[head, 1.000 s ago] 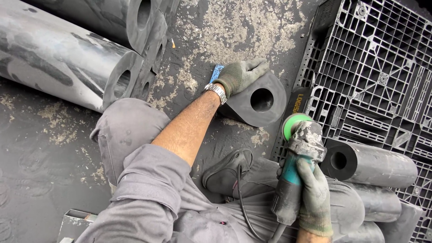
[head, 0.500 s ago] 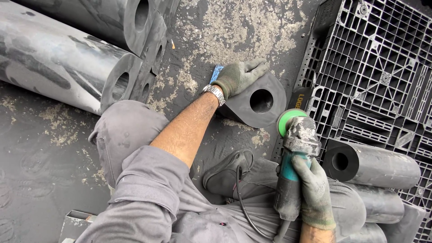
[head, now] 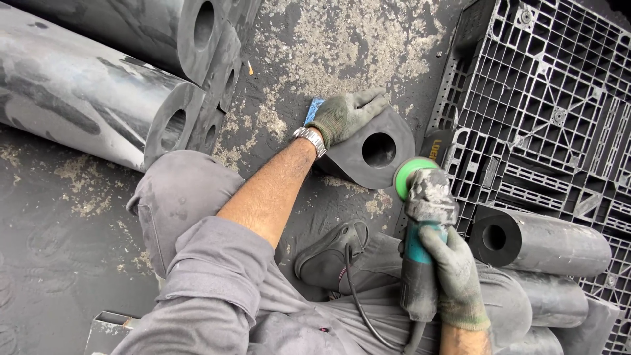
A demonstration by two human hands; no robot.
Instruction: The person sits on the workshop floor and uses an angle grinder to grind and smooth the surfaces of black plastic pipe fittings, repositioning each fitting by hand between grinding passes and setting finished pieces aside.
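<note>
Head view, looking down on a seated person at work on a dark, dust-strewn floor (head: 342, 46). The left hand (head: 348, 115), in a grey-green glove, lies spread over the top edge of a short black cylinder (head: 378, 154) with a round bore through its centre; the fingers press on the piece and curl a little over its rim, holding it down rather than closing round it. A metal wristwatch (head: 310, 139) sits at that wrist, and a small blue object (head: 314, 108) shows just behind the hand, too little of it visible to identify. The short cylinder rests on the floor, between the person's raised knee and the black plastic pallet (head: 559, 98) at the right.

The right hand (head: 453, 273), also gloved, is clenched around the body of an angle grinder (head: 424, 243), whose green-rimmed disc (head: 409, 176) is just beside the lower right edge of the short cylinder; whether disc and cylinder touch cannot be told. The grinder's black cable (head: 358, 302) loops down across the person's grey trousers, past a dark shoe (head: 332, 253).

Long black bored cylinders (head: 85, 98) lie stacked at the upper left. More of the same kind (head: 545, 240) lie at the lower right, against the pallet.
</note>
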